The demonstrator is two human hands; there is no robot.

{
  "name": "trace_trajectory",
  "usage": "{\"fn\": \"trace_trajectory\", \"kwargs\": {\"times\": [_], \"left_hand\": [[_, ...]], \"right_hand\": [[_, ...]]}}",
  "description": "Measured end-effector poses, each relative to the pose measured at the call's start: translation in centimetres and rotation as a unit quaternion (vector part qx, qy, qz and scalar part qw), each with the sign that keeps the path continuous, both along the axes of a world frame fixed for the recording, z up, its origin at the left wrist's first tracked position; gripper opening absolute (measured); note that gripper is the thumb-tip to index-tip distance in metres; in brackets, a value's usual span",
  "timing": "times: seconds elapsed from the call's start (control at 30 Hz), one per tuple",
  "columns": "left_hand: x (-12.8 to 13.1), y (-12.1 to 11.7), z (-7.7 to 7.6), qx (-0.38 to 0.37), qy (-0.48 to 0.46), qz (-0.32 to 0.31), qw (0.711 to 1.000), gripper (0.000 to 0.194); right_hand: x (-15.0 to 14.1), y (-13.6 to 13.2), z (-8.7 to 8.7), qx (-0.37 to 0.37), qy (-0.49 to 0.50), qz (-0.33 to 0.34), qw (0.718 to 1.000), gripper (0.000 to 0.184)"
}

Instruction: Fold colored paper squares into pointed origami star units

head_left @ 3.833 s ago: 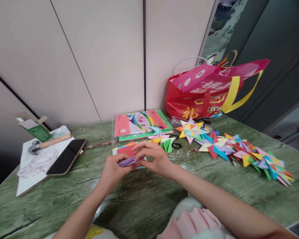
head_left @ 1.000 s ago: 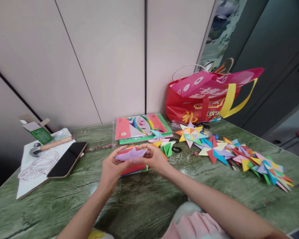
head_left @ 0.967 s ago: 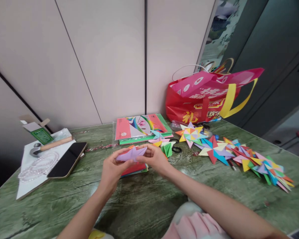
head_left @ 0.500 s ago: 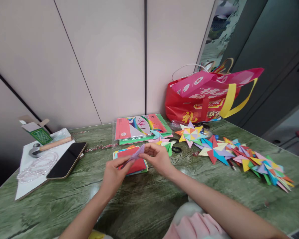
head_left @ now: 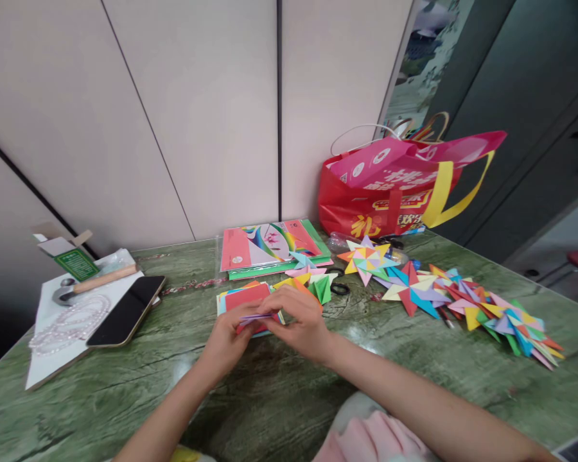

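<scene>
A folded piece of purple origami paper (head_left: 256,317) is seen nearly edge-on, pinched between both hands. My left hand (head_left: 228,333) grips its left end with thumb and fingers. My right hand (head_left: 299,321) curls over the other end, its fingertips closed on the paper. Just behind and below the hands lies a stack of coloured paper squares (head_left: 243,296), red on top, partly covered by my fingers. Beyond my right hand are loose folded pieces in blue, yellow, orange and green (head_left: 322,289), close to the black handles of a pair of scissors (head_left: 340,289).
Packs of coloured paper (head_left: 272,247) lie at the back against the wall panels. Several paper stars (head_left: 409,289) spread rightward, before a red gift bag (head_left: 390,192). On the left are a phone (head_left: 128,312), a hammer (head_left: 96,280), beads (head_left: 72,324) and a small green box (head_left: 74,260).
The purple paper has been turned from upright and tilted to nearly flat, edge-on. My right hand has come lower and closer to my left, its fingers curling over the paper.
</scene>
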State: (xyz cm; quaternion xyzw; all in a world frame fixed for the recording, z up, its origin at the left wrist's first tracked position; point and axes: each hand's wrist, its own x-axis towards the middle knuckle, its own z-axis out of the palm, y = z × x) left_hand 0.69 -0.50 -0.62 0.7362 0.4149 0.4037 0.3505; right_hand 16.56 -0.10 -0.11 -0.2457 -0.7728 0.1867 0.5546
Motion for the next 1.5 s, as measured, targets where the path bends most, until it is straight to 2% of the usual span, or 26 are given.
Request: {"fn": "trace_trajectory", "kwargs": {"times": [0.1, 0.17, 0.2, 0.3, 0.37, 0.47, 0.53, 0.63, 0.73, 0.8, 1.0, 1.13, 1.23, 1.37, 1.43, 1.5], "left_hand": [[0.2, -0.2, 0.1, -0.003, 0.019, -0.006, 1.0, 0.021], [0.1, -0.2, 0.3, 0.008, 0.056, 0.009, 0.998, 0.019], [-0.2, 0.0, 0.3, 0.024, 0.079, 0.029, 0.996, 0.02], [-2.1, 1.1, 0.5, 0.102, 0.144, 0.137, 0.975, 0.027], [-4.3, 2.2, 0.7, 0.128, 0.185, 0.232, 0.946, 0.03], [-8.5, 3.7, 1.1, 0.12, 0.258, 0.358, 0.889, 0.043], [-11.0, 4.2, 1.4, 0.115, 0.302, 0.422, 0.847, 0.056], [-13.5, 4.3, 1.5, 0.049, 0.348, 0.498, 0.793, 0.074], [-14.6, 4.1, 1.1, -0.021, 0.365, 0.5, 0.785, 0.081], [-14.9, 4.2, 0.7, -0.046, 0.375, 0.494, 0.783, 0.079], [-16.3, 4.8, -0.3, -0.039, 0.361, 0.54, 0.759, 0.068], [-17.0, 5.2, -0.8, -0.046, 0.384, 0.535, 0.751, 0.067], [-17.1, 5.3, -1.1, -0.033, 0.414, 0.516, 0.749, 0.068], [-17.1, 5.2, -1.3, -0.023, 0.42, 0.514, 0.748, 0.069], [-17.0, 5.3, -1.3, -0.041, 0.411, 0.514, 0.752, 0.07], [-16.9, 5.3, -1.2, -0.058, 0.404, 0.514, 0.755, 0.07]], "right_hand": [[-0.1, 0.2, -0.4, -0.005, -0.016, 0.009, 1.0, 0.008], [0.1, 0.6, -0.6, -0.043, -0.017, -0.014, 0.999, 0.005], [0.3, 0.9, -0.7, -0.07, -0.003, -0.034, 0.997, 0.008], [1.3, 2.3, -0.5, -0.157, 0.097, -0.086, 0.979, 0.03], [2.3, 3.4, -0.4, -0.187, 0.159, -0.099, 0.964, 0.035], [4.0, 4.9, -0.6, -0.199, 0.193, -0.148, 0.949, 0.019], [5.0, 5.7, -1.0, -0.207, 0.206, -0.188, 0.938, 0.019], [5.8, 6.3, -1.6, -0.22, 0.22, -0.224, 0.924, 0.026], [6.0, 6.3, -1.9, -0.235, 0.179, -0.212, 0.932, 0.028], [6.1, 6.2, -1.8, -0.23, 0.128, -0.202, 0.943, 0.025], [6.2, 6.0, -1.8, -0.191, -0.07, -0.224, 0.953, 0.018], [6.3, 6.1, -2.3, -0.137, -0.166, -0.234, 0.948, 0.02], [6.4, 6.2, -2.7, -0.107, -0.186, -0.28, 0.936, 0.021], [6.4, 6.0, -2.6, -0.061, -0.155, -0.328, 0.93, 0.02], [6.1, 5.6, -2.2, -0.015, -0.12, -0.338, 0.933, 0.02], [5.4, 5.0, -1.8, 0.027, -0.087, -0.321, 0.943, 0.022]]}}
